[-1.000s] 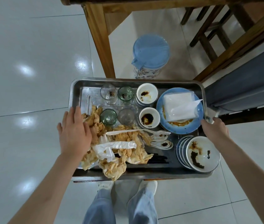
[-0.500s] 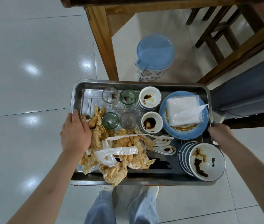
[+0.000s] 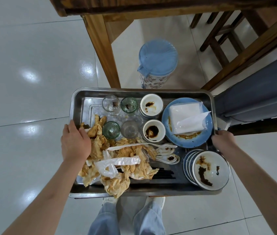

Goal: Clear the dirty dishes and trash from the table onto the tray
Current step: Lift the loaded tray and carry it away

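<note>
I had the left hand [image 3: 76,143] curled over the tray's [image 3: 90,96] left rim and the right hand [image 3: 222,141] clamped on the opposite rim, so the loaded tray hung between both grips. Beside my right grip, the stacked bowls [image 3: 209,168] overhung the rim (my chief worry); a tilt that way could tip them off. By my left grip, greasy napkins [image 3: 117,182] drooped over the near rim and might slip off.

A metal tray [image 3: 78,106] full of dirty bowls, glasses and stained napkins [image 3: 117,160], gripped at its left rim by the left hand [image 3: 75,143] and at its right by the right hand [image 3: 222,141], above a tiled floor.
</note>
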`<state>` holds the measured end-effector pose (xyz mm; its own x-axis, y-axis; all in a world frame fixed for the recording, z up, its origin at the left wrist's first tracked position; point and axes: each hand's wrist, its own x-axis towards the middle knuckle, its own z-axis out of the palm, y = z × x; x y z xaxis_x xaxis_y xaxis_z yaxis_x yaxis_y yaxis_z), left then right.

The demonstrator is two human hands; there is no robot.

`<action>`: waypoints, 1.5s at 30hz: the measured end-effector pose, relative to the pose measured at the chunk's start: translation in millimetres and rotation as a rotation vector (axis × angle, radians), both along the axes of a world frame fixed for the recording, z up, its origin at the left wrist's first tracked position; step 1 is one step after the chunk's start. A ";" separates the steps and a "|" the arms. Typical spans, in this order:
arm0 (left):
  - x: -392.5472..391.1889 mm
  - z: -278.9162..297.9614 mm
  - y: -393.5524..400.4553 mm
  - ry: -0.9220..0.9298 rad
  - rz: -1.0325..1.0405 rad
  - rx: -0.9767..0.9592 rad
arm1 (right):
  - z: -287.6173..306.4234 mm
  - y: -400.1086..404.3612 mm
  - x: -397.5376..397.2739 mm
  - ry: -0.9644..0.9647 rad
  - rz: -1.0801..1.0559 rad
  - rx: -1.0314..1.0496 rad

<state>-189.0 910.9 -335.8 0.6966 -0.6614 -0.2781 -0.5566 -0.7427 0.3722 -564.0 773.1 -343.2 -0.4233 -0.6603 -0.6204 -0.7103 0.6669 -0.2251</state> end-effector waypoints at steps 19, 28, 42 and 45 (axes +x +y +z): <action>-2.7 -6.7 -10.5 0.009 0.202 0.197 | -3.6 -0.9 -4.9 0.104 0.094 -0.024; 1.0 -1.7 -14.7 0.055 0.197 0.226 | -1.6 -2.7 -4.6 0.072 0.071 -0.025; 0.5 5.4 -14.6 0.086 0.186 0.261 | 4.7 -1.4 -2.3 0.047 0.038 -0.005; 3.1 6.9 -14.0 0.075 0.171 0.269 | 4.4 -1.1 -1.0 0.055 0.028 -0.002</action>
